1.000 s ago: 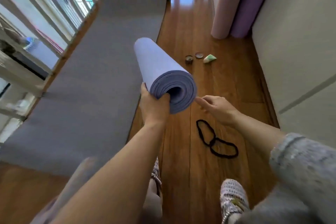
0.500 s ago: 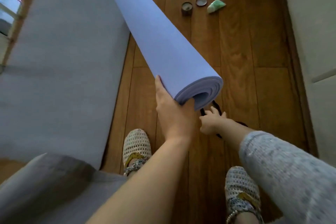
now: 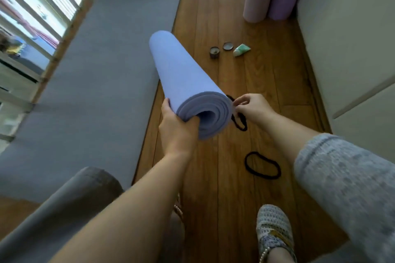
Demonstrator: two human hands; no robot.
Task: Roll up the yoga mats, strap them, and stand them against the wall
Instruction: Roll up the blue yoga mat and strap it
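Right hand (image 3: 250, 107) lifted a black strap (image 3: 240, 123), pinched at its fingertips.
Left hand (image 3: 177, 126) gripped the light, springy rolled mat (image 3: 183, 83), its open end beside the fingers.

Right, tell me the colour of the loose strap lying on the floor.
The loose strap is black, clearest in the head view.

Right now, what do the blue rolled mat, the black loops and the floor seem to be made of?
Rolled mat: likely soft foam with a matte finish; its end shows thick, spongy layers.
Held loop, pinched by the right hand, and floor loop: probably fabric-covered elastic; both look thin, limp and dull.
Floor: wood planks or wood-look laminate with a glossy finish; grain, seams and window glare show.
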